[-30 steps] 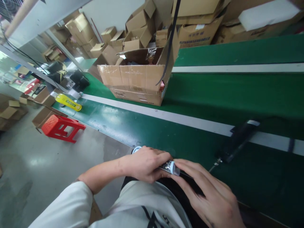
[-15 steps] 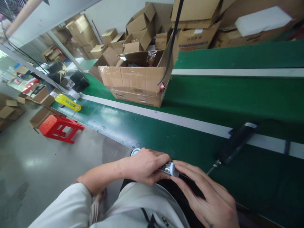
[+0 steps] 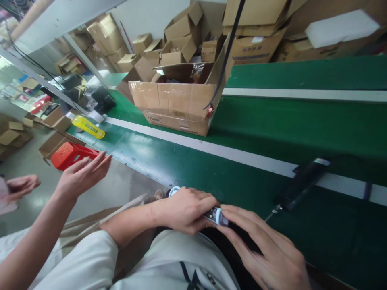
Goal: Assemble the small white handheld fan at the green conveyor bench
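Note:
A slim tube-shaped device [image 3: 214,215] lies across my lap side, close to the table's front edge. Small electronic parts show through its wall, and a pale blue ring sits near its right end. My left hand [image 3: 188,208] is wrapped around the tube from above, covering its middle. A round pale blue and white piece [image 3: 174,191] peeks out beyond that hand; whether it joins the tube is hidden. With thumb and fingertips, my right hand [image 3: 266,245] pinches the tube's right end. A black electric screwdriver [image 3: 298,187] is beyond my right hand, its bit pointing towards me.
Across the green bench [image 3: 169,161] stands an open cardboard box [image 3: 173,102]. A yellow bottle [image 3: 89,127] is at the left, above a red stool [image 3: 68,155]. Another person's hand [image 3: 84,173] reaches in at left; a further hand [image 3: 24,185] shows behind. A black cable [image 3: 225,60] hangs down.
Another person's arm and hand have come into view at the left, in front of the red stool, along with a further hand at the edge. My own hands keep their hold almost unchanged.

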A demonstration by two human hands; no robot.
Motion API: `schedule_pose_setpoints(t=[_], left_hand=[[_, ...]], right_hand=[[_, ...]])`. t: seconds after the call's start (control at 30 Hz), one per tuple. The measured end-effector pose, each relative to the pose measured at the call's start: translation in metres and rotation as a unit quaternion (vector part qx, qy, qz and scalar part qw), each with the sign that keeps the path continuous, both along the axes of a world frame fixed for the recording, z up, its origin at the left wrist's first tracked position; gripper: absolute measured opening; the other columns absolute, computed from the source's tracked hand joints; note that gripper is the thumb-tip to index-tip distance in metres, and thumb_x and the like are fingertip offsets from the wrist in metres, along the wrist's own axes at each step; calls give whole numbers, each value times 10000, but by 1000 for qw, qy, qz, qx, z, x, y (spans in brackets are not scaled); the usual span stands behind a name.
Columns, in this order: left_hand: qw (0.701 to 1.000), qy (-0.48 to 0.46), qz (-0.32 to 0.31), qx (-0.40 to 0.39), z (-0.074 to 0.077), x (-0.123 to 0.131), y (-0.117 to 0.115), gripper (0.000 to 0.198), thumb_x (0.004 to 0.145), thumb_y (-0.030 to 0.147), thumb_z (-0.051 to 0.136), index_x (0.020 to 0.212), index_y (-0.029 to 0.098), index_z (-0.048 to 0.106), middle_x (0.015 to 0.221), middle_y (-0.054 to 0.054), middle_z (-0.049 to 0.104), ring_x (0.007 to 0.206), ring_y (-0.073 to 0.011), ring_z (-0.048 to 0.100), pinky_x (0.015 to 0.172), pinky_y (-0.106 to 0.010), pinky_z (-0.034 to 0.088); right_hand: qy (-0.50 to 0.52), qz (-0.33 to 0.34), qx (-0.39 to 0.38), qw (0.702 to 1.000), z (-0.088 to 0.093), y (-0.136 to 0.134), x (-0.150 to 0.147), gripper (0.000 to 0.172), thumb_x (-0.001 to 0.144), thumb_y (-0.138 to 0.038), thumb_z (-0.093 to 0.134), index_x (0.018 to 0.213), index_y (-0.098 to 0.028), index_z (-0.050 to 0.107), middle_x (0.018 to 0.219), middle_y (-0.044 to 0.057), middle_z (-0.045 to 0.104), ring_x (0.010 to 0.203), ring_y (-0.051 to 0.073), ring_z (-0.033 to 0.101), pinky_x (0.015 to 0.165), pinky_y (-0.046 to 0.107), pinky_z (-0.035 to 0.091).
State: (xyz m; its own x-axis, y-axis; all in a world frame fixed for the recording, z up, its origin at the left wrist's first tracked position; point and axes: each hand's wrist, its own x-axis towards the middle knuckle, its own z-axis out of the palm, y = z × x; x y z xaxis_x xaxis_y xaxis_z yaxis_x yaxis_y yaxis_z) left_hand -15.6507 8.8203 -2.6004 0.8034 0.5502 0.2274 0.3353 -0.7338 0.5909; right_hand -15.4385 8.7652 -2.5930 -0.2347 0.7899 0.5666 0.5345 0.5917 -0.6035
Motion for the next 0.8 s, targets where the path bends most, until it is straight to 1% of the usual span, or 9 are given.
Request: schedule_pose_setpoints(t=[0.1, 0.23, 0.4, 0.57, 0.67, 0.8], left_hand=[[1000, -8, -3, 29, 0, 0, 1, 159, 1075, 304, 482, 1080, 145, 493, 928, -44, 575, 798, -184, 543, 712, -332, 449], [998, -10, 3, 56, 1, 0, 1, 104, 1032, 217, 471, 1114, 153, 475, 963, -44, 586, 816, -185, 544, 718, -329, 451], [997, -1, -15, 73, 2, 3, 0, 94, 1048, 240, 456, 1097, 160, 457, 956, -50, 583, 841, -201, 544, 724, -345, 441], [997, -2, -24, 71, 3, 9, -3, 82, 1048, 222, 445, 1075, 151, 477, 936, -50, 584, 834, -202, 551, 728, -349, 439], [998, -14, -25, 63, 3, 12, -4, 107, 1051, 224, 447, 1081, 136, 499, 939, -53, 591, 838, -198, 565, 740, -347, 448], [998, -17, -24, 50, 5, 15, -6, 103, 1041, 215, 463, 1078, 131, 510, 928, -47, 592, 824, -188, 571, 732, -339, 447]], right_hand=[[-3, 24, -3, 1000, 5, 3, 0, 320, 799, 13, 686, 1096, -104, 668, 1171, -35, 631, 1183, -97, 598, 1131, 37, 468], [-12, 53, -14, 998, 7, 5, 4, 348, 813, 10, 679, 1138, -113, 659, 1171, -20, 623, 1195, -81, 592, 1122, 57, 475], [-47, 75, -23, 996, 7, 4, 14, 305, 851, -42, 669, 1147, -116, 660, 1148, -11, 625, 1152, -77, 585, 1066, 56, 462], [-78, 71, -2, 994, 8, 3, 20, 188, 880, -95, 657, 1064, -98, 699, 1122, -6, 636, 1137, -75, 584, 1065, 58, 457], [-85, 67, 2, 994, 6, 0, 21, 113, 895, -88, 633, 974, -94, 714, 1120, -17, 631, 1140, -90, 571, 1054, 55, 440], [-85, 53, 7, 995, 5, -4, 20, 101, 884, -50, 628, 820, -80, 699, 1074, -19, 621, 1101, -94, 558, 977, 54, 397]])
